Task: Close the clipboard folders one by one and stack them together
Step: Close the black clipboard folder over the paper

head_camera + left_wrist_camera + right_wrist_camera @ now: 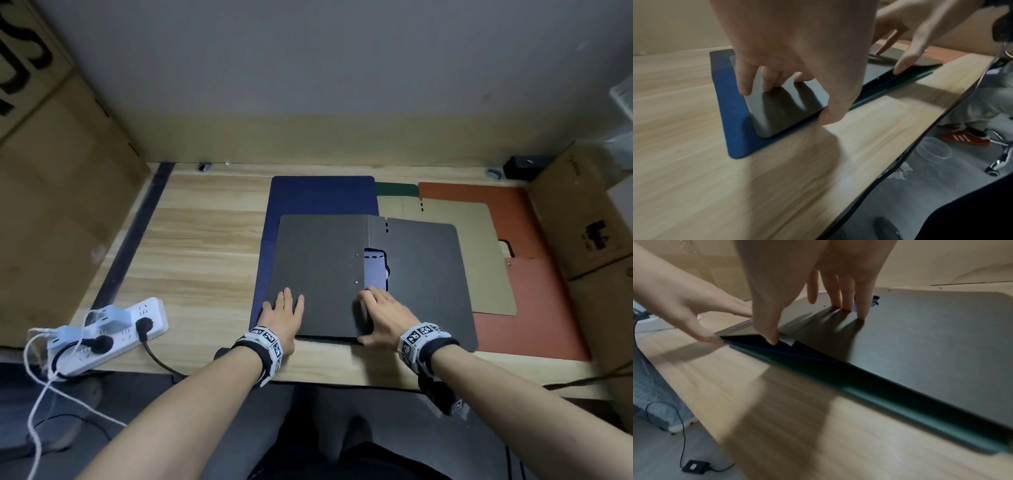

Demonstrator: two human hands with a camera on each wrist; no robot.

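Note:
A dark grey clipboard folder [421, 274] lies open on top of a blue folder [322, 195] in the middle of the wooden table. My left hand [282, 308] presses with straight fingers on its left panel [781, 116] near the front-left corner, the thumb at the front edge. My right hand [383, 315] rests on the spine near the front; its fingertips [860, 314] press down and the thumb touches the front edge beside a white label. Green [395, 188], tan [479, 246] and red-brown [534, 301] folders lie open to the right, partly covered.
A white power strip [113, 332] with plugs and cables sits at the table's front left. Cardboard boxes stand at the left [61, 192] and at the right [582, 212]. Bare table [205, 246] lies left of the folders. The wall is close behind.

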